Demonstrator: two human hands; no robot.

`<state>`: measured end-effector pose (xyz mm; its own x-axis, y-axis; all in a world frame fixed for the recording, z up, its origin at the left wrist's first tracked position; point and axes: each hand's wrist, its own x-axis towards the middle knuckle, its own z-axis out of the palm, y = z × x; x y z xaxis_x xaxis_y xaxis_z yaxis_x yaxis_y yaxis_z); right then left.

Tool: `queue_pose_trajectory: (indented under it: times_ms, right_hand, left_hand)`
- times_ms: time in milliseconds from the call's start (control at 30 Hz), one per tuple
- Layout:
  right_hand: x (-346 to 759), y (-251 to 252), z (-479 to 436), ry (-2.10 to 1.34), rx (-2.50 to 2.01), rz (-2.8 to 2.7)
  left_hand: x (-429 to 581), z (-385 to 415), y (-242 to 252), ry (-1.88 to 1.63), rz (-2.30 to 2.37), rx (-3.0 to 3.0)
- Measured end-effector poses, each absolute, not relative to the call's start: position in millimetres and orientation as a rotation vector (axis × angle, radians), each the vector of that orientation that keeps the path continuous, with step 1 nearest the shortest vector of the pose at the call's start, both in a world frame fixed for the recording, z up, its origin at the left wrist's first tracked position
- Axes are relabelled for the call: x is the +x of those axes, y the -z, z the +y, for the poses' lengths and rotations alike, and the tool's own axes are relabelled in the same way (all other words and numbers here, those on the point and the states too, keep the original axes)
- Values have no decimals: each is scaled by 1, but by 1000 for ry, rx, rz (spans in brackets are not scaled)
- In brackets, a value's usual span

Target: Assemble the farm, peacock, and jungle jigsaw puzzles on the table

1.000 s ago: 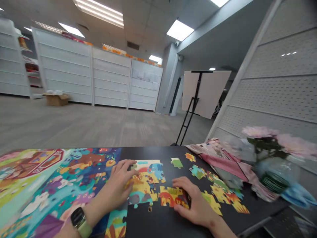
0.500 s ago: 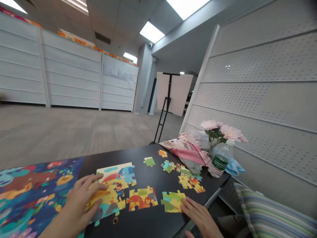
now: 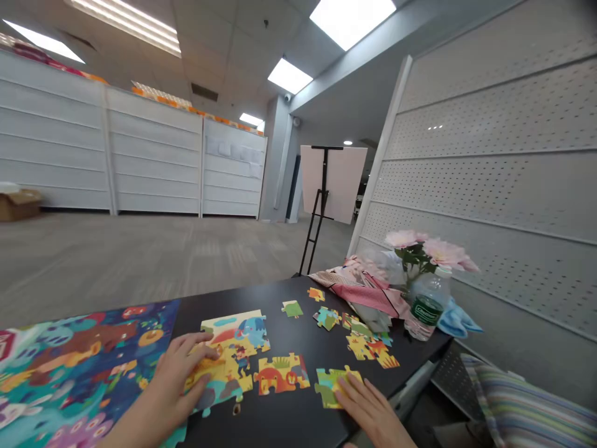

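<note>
My left hand (image 3: 175, 386) lies spread over the left side of a joined jigsaw section (image 3: 233, 339) with a blue elephant, hiding part of it. To the right sits a smaller joined section (image 3: 282, 375) showing a red animal and a lion, apart from the large one. My right hand (image 3: 370, 410) is open, its fingertips resting on a green and yellow jigsaw section (image 3: 329, 389) and covering its right part. Loose jigsaw pieces (image 3: 326, 318) lie farther back, with a green piece (image 3: 292, 309) and an orange piece (image 3: 316, 294) near them.
A colourful picture sheet (image 3: 93, 361) covers the left of the black table (image 3: 261, 298). At the back right are a pink cloth (image 3: 364, 295), a water bottle (image 3: 426, 308), pink flowers (image 3: 438, 252) and a blue cloth (image 3: 457, 320). A striped cushion (image 3: 522, 398) lies at the right.
The view has shifted, so everything appears farther right and slightly lower. My right hand has slid left onto the green and yellow section. My left hand stays on the large section.
</note>
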<state>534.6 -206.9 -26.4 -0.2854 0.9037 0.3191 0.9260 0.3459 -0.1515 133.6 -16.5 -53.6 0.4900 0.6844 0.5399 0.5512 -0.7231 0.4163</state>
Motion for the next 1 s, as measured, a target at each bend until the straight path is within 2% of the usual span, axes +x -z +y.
queue_pose_trajectory:
  times_ms: [333,567,767,1000]
  right_hand:
    - [559,33,-201,181,-1765,-2021]
    - [606,28,-183,300,-1954,-2041]
    - [609,37,-197,410,-1966,-2036]
    - [622,46,-218,483,-1901,-2070]
  left_hand:
    - [136,-34,20,-1398,1312,2462]
    - [138,-29,29,-1152,959,2389]
    - [136,-34,19,-1339,995,2491]
    - [131,-33,17,-1337,1077,2392]
